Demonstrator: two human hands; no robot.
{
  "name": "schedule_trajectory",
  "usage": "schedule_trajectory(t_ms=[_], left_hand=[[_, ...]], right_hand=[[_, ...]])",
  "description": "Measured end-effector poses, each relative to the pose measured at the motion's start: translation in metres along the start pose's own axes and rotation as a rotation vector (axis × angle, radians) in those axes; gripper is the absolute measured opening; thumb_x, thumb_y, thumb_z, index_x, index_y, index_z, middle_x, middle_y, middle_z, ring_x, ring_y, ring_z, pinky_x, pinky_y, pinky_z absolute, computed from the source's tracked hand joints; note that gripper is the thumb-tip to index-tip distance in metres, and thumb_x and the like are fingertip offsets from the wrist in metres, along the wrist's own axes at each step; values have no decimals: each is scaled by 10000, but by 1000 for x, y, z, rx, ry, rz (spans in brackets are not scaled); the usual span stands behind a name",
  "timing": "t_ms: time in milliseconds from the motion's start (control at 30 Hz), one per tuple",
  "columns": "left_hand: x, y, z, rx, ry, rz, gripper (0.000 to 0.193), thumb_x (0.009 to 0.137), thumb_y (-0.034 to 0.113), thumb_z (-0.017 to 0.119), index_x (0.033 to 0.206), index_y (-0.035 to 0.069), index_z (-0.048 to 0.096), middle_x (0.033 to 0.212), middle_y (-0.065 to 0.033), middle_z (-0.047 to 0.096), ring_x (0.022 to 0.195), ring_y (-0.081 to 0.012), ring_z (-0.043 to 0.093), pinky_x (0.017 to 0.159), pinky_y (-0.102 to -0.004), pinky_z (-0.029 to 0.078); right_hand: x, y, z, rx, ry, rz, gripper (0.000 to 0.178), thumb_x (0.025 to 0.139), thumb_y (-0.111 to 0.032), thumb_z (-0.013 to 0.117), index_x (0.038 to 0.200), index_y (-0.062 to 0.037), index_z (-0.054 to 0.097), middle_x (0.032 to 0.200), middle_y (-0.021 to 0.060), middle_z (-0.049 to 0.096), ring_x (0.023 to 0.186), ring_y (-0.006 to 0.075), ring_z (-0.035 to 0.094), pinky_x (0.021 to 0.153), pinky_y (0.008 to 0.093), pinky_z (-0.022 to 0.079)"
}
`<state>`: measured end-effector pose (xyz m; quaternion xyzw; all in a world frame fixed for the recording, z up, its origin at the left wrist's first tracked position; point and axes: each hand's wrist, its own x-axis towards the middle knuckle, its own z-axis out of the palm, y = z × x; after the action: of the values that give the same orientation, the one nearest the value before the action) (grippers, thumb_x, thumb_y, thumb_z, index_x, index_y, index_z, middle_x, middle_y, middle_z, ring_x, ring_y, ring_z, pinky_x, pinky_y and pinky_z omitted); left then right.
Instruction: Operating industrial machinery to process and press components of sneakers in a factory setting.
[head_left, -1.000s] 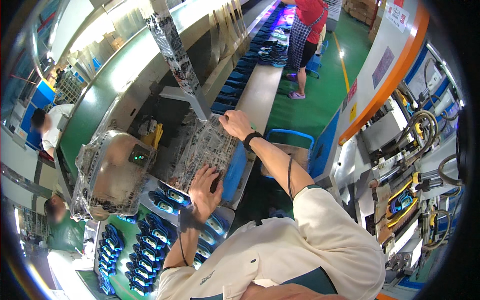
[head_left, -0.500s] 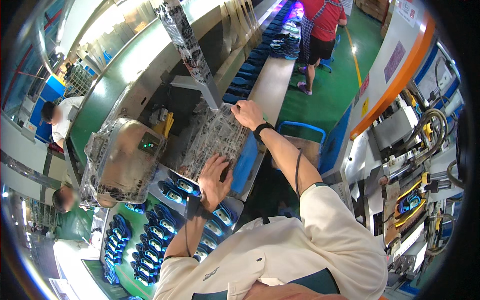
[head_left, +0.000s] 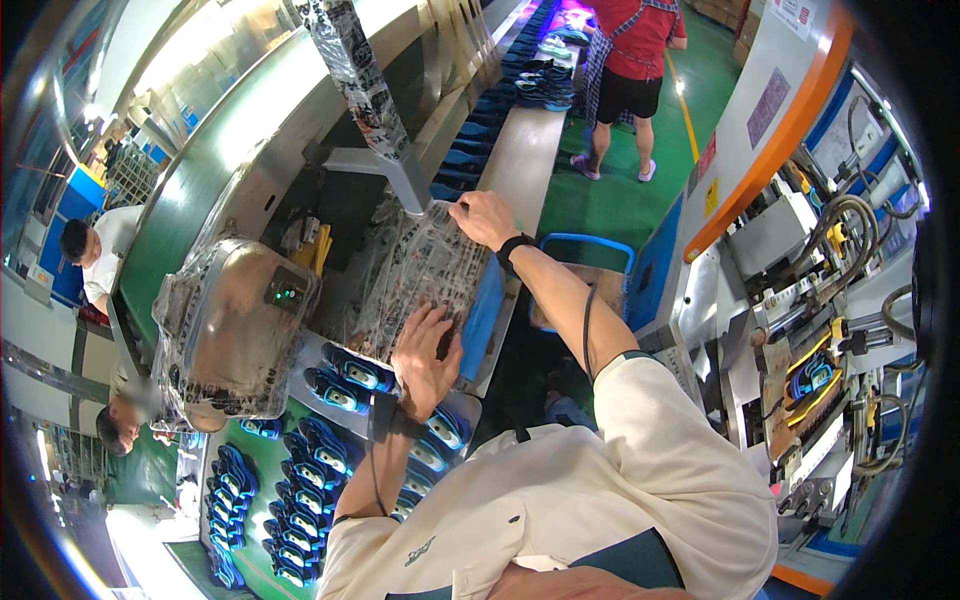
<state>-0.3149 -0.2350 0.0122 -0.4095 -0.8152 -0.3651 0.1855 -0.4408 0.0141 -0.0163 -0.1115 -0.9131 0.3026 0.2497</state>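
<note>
A box-like block wrapped in clear, dark-smudged plastic (head_left: 418,268) lies before me on the machine's dark bed. My left hand (head_left: 425,350) rests on its near end with the fingers spread, holding nothing. At its far right corner, my right hand (head_left: 485,220) is bent over the edge, the fingers curled; whatever lies under them is hidden. A grey metal bracket (head_left: 408,185) on a wrapped post comes down to the block's far end. Along the block's right side runs a blue panel (head_left: 484,310).
Left stands a plastic-wrapped machine housing (head_left: 230,330) with green lights. Blue-black shoe parts (head_left: 310,480) fill racks below it. More shoes line a conveyor (head_left: 525,160) ahead, beside a person in red (head_left: 628,60). A blue-framed cart (head_left: 585,290) and an orange-edged machine (head_left: 770,130) stand right.
Both hands keep their places on the wrapped block. My view has shifted slightly, moving the scene leftward. The person in red has shifted stance, and both lower legs now show.
</note>
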Motion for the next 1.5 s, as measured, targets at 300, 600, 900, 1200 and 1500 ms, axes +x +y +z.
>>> schedule_trajectory(t_ms=[300, 600, 900, 1200, 1500], left_hand=[[-1, -1, -2, 15, 2, -3, 220, 749, 39, 735, 956, -27, 701, 1112, -191, 698, 1154, -385, 619, 951, -456, 515], [2, -2, -5, 1, -11, -6, 225, 764, 78, 732, 960, -29, 706, 1120, -195, 696, 1148, -385, 623, 950, -463, 512], [0, -3, -3, 27, -12, -11, 213, 771, 77, 728, 954, -29, 704, 1116, -193, 698, 1155, -384, 620, 963, -460, 505], [1, -2, -5, 24, 8, 5, 233, 726, 41, 725, 949, -20, 698, 1101, -185, 696, 1127, -385, 626, 936, -461, 521], [-1, -5, -1, 30, 12, -6, 233, 731, 49, 720, 954, -18, 700, 1098, -188, 695, 1119, -384, 628, 934, -458, 520]], right_hand=[[-3, -8, -1, -11, -35, 36, 380, 869, -357, 586, 871, -10, 742, 816, 208, 703, 800, 366, 682, 773, 469, 537], [1, -5, 1, 23, -22, 40, 366, 863, -343, 593, 881, -11, 746, 782, 208, 699, 779, 360, 687, 773, 451, 544], [-1, -7, 2, 17, 1, 35, 351, 845, -322, 591, 857, -7, 744, 782, 210, 698, 785, 361, 685, 792, 448, 540], [2, -4, 6, 51, 7, 13, 339, 842, -316, 614, 803, -2, 736, 692, 194, 675, 676, 343, 672, 720, 421, 548], [3, -2, 8, 42, -14, 13, 356, 865, -339, 622, 843, -5, 745, 735, 195, 690, 736, 335, 681, 759, 436, 542]])
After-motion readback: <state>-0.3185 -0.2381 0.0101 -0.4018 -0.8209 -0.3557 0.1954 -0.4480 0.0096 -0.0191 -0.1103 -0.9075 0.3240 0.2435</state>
